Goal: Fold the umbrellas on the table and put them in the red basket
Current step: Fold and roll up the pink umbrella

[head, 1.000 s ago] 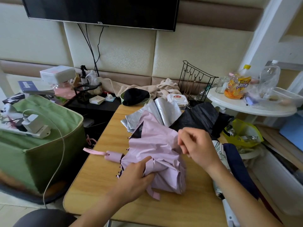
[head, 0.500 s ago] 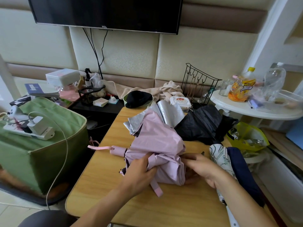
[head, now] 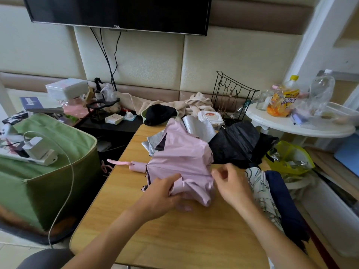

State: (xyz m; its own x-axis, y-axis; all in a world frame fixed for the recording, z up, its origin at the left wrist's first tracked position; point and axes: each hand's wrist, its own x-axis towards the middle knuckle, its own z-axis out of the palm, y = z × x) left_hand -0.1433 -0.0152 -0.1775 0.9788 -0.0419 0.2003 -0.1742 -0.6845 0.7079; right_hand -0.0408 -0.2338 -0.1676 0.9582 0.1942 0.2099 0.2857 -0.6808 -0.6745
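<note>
A pink umbrella (head: 180,166) lies half gathered in the middle of the tabletop (head: 174,237), its handle (head: 138,166) and strap pointing toward the left edge. The left hand (head: 165,197) grips the bunched pink fabric at the umbrella's near side, fingers curled round a fold and the closing strap. The right hand (head: 233,186) is just beside the fabric's right side, its fingers loosely bent; the picture is blurred there and I cannot tell whether they pinch any cloth.

Behind the pink umbrella, toward the far edge, lies a silver umbrella (head: 196,129), partly covered by the pink fabric. A black umbrella (head: 239,146) lies crumpled at the far right corner. Along the right edge lie a white patterned umbrella (head: 258,189) and, touching it, a navy umbrella (head: 283,202). A pack of wipes (head: 210,118) sits at the far edge.

Left of the tabletop stands a green fabric box (head: 38,171) with a charger (head: 36,148) on top.
</note>
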